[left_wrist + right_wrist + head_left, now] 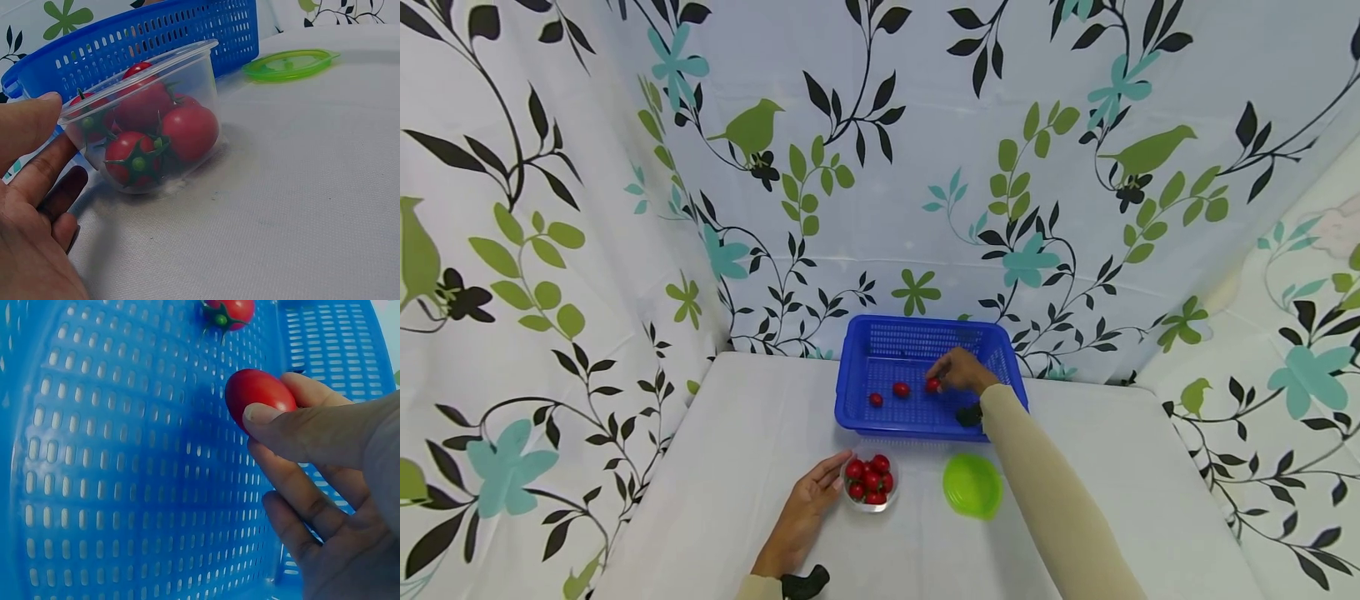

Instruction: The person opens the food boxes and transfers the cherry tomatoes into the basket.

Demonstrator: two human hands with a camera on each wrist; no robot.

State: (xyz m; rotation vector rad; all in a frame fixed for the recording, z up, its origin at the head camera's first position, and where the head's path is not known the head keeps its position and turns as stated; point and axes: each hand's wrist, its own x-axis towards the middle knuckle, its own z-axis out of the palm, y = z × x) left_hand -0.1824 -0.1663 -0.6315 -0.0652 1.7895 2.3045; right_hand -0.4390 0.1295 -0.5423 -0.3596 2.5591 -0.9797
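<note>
Here I see a white counter (737,433), leafy curtain (925,150) behind the blue basket (917,337); inside it the right hand (961,371) pinches a tomato (259,400), before it the left hand (805,504), relaxed, touches a bowl (197,78).

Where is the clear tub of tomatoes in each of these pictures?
Head: the clear tub sits below centre, just right of the left hand.
Left wrist: the tub is left of centre, fairly high.
Right wrist: not in it.
Shared landmark: the blue basket, in all three.
</note>
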